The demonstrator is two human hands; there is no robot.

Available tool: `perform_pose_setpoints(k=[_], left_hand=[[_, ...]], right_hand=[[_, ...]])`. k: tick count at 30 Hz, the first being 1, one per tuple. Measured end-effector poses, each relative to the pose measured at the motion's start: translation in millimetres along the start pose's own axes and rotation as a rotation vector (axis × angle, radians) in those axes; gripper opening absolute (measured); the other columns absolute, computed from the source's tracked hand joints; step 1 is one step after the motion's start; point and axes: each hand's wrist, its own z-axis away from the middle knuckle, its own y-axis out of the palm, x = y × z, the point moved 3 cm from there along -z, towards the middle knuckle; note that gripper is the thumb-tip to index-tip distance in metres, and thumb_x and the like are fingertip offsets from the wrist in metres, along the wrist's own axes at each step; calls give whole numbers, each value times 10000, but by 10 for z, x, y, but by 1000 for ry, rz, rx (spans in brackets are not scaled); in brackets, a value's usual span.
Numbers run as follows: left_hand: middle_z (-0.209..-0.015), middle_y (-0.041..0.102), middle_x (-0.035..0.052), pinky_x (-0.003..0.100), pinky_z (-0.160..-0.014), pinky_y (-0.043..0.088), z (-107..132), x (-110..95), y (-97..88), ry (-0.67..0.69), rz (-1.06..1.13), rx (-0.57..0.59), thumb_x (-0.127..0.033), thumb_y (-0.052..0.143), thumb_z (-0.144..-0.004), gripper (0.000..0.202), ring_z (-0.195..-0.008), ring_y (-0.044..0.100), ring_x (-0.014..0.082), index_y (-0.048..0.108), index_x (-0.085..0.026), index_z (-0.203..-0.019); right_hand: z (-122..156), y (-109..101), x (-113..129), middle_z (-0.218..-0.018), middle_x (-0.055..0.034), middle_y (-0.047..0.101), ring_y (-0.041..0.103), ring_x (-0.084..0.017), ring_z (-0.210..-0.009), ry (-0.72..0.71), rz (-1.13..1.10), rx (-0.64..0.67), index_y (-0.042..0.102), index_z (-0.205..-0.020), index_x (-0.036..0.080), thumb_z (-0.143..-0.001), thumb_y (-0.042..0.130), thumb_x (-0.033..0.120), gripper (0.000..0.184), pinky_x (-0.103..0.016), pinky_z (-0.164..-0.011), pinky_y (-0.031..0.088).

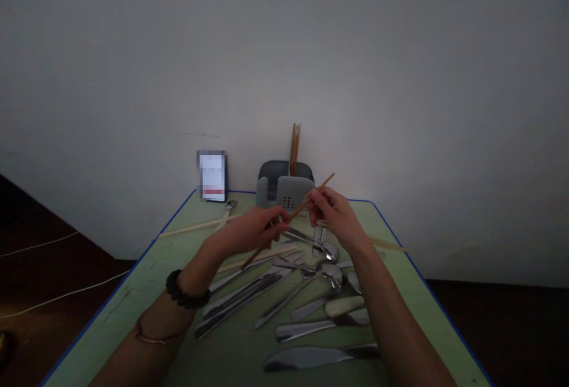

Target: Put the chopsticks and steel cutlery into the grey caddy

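Observation:
A brown chopstick (297, 212) slants up to the right between my hands, above the cutlery. My left hand (255, 228) pinches it around its middle, and its lower end points toward the table's front left. Nearer its upper tip, my right hand (331, 212) has its fingers closed on the same stick. Just behind my hands stands a grey cutlery holder (296, 188) with several brown chopsticks (294, 147) upright in it. Below lie metal spoons (329, 250) and table knives (249, 304), with pale chopsticks (195, 226) at the left.
The green table (133, 316) has a blue edge and meets the wall at the back. A lit phone (213, 176) stands upright at the back left. More pale chopsticks (389, 245) lie at the right edge. A wide-bladed knife (306, 358) lies near the front.

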Motion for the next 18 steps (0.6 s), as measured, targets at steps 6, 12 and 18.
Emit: perform_pose_setpoints(k=[6,12,18], left_hand=[[-658,605,-11,195,-545,439,54,1,-89,0,16,96,-326,401,-906,228,-549,582,104,560,-163,-909],[-710,618,24,260,-599,470,-73,162,-28,12,-188,-34,-378,393,-912,308,-608,585,145,612,-167,-869],[-1076,510,108,397,-936,443,-116,426,-195,23,-450,-666,-237,483,-848,304,-1035,522,236,563,-178,-1135]], right_hand=[[27,-337,161,-668,58,497,532,-71,-495,-115,-51,-289,505,-814,210,-811,554,484,278,-217,-496,501],[85,-124,322,-782,5,596,625,-104,-601,-162,38,-180,529,-861,198,-813,549,526,332,-268,-609,569],[-42,-327,824,-771,13,563,627,-103,-608,-493,130,-525,501,-857,207,-867,513,452,246,-268,-627,559]])
